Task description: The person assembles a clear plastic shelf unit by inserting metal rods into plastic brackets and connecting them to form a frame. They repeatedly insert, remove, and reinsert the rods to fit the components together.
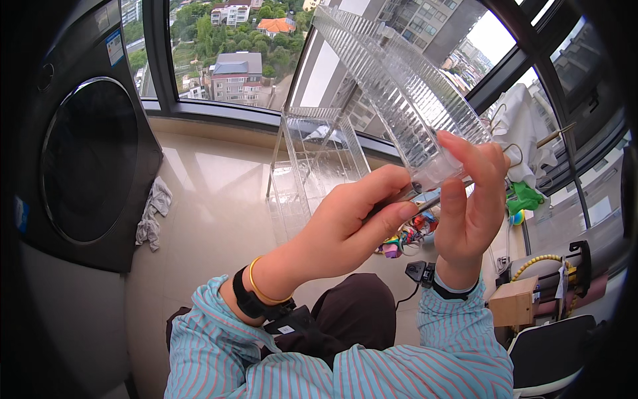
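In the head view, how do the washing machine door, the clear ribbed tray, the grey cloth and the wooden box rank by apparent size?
1. Washing machine door
2. Clear ribbed tray, though it is held nearer the camera, so this looks inflated
3. Grey cloth and wooden box look about alike

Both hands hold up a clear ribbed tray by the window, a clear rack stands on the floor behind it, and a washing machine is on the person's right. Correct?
Not quite: the head view shows the washing machine on the person's left. The rest holds: the left hand and right hand hold up the clear ribbed tray, with the clear rack on the floor behind.
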A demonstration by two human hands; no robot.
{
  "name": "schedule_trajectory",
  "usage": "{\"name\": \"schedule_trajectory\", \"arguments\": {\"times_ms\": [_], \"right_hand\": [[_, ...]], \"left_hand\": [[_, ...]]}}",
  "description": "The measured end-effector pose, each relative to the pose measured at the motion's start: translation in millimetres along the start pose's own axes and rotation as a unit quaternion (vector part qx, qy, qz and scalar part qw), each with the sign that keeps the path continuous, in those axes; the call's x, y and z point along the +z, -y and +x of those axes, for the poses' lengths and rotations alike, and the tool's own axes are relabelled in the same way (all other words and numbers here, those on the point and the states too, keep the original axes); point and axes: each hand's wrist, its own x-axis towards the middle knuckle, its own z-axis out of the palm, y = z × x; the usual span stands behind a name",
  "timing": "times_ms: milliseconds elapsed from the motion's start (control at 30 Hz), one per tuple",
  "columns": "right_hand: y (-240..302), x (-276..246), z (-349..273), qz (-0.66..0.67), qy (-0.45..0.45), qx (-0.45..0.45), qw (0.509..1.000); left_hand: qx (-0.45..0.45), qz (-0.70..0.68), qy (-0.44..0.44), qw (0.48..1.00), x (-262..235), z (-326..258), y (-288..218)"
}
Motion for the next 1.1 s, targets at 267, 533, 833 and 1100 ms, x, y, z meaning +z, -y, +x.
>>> {"name": "schedule_trajectory", "arguments": {"times_ms": [267, 533, 833, 1100], "right_hand": [[3, 6, -3, 0.04, -0.024, 0.038, 0.998], [11, 9, -6, 0.047, -0.025, 0.059, 0.997], [18, 20, -10, 0.039, -0.057, 0.029, 0.997], [-72, -15, -23, 0.214, -0.23, 0.044, 0.948]], "left_hand": [[0.015, 0.008, -0.033, 0.999, 5, 0, -1], [0.007, 0.051, 0.014, 0.999, -3, -1, -7], [0.37, 0.368, -0.226, 0.823, -15, 17, -20], [0.303, 0.503, -0.036, 0.808, -14, 44, -46]]}}
